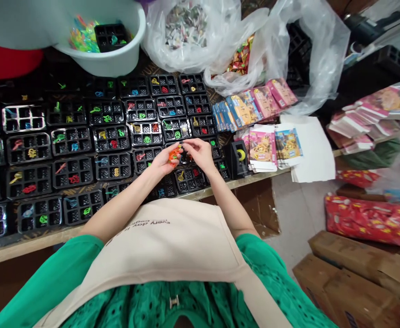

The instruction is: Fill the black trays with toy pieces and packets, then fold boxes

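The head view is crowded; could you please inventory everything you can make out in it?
trays: many, black, rows on the table
small plastic pieces: many, mixed colours, inside trays
tub: one, pale, upper left
rounded object: one, red, left edge
plastic bags: at least three, clear, top
printed packets: many, pink and blue, right of trays
tape dispenser: one, black and yellow, beside trays
sheets: uncounted, white, by packets
tool: one, dark, upper right
patterned package: at least one, red, right
cardboard boxes: at least two, brown, lower right
orange pieces: several, orange, left hand
apron: one, cream, worn
sleeves: two, green, worn
left hand: one, bare, over trays
right hand: one, bare, beside left
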Demonstrator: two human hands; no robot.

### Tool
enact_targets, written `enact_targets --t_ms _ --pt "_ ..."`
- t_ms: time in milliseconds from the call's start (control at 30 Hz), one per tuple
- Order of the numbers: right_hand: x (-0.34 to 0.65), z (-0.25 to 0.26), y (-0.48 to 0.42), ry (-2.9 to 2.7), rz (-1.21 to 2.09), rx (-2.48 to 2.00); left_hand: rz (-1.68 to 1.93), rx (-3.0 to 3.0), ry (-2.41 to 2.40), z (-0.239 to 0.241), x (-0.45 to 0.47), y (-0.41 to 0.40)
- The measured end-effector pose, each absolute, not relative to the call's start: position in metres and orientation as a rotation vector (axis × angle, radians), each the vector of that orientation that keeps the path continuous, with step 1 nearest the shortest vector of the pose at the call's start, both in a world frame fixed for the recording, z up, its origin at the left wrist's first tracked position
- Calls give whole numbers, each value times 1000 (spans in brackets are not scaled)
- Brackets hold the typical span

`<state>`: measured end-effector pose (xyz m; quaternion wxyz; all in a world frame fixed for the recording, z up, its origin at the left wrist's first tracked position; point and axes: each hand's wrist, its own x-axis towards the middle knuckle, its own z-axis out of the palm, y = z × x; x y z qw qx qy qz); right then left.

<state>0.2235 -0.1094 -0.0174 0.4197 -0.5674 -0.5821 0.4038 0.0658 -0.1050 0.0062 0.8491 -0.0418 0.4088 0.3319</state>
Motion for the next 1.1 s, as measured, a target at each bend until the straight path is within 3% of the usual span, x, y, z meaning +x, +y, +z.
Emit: enact_targets --t_ms 167,433,767,967,1100 --pt "243 -17 -119 -1719 612 -1691 735 -33 849 13 58 -95" --pt "244 -35 -137 -2163 511 -1823 682 -66 803 10 44 -103" --pt "237 -31 -111 -1947 459 -1720 652 -47 853 2 34 -114" --pt "222 -17 -125 -1887 650 -1258 566 15 859 5 50 -119" --pt "225 -8 -144 -1864 606 -1162 461 21 794 5 63 -129"
